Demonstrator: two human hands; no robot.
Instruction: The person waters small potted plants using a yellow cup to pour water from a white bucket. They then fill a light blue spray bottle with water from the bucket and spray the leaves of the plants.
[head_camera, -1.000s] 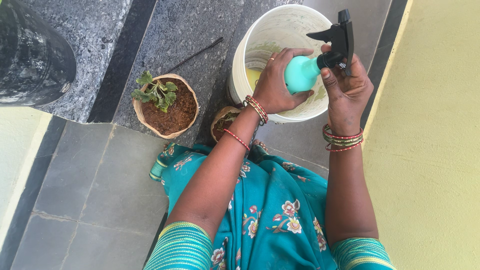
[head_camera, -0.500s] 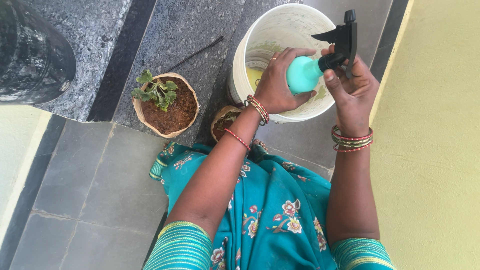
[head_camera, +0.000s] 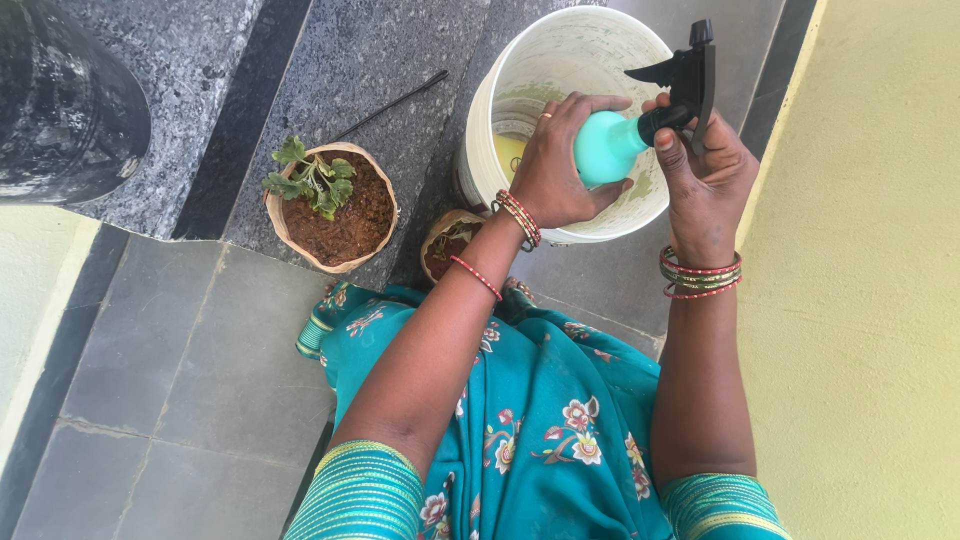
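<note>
At the far left a dark round container stands on the speckled stone step. Next along, a brown pot of soil with a small green seedling sits on the same step, a thin black stick lying just beyond it. A second, smaller pot is half hidden under the person's left forearm.

The left hand has its grip clamped around the rounded body of the turquoise spray bottle, fingers curled over the top and thumb underneath. The bottle lies tilted on its side in the air over the open mouth of the white bucket, which holds some yellowish liquid at the bottom.

To the right, the right hand closes its grip on the bottle's black trigger head, thumb pressed at the neck where it meets the turquoise body. The nozzle points left, back over the bucket. Both wrists carry red and green bangles. A pale yellow wall runs down the right side.
</note>
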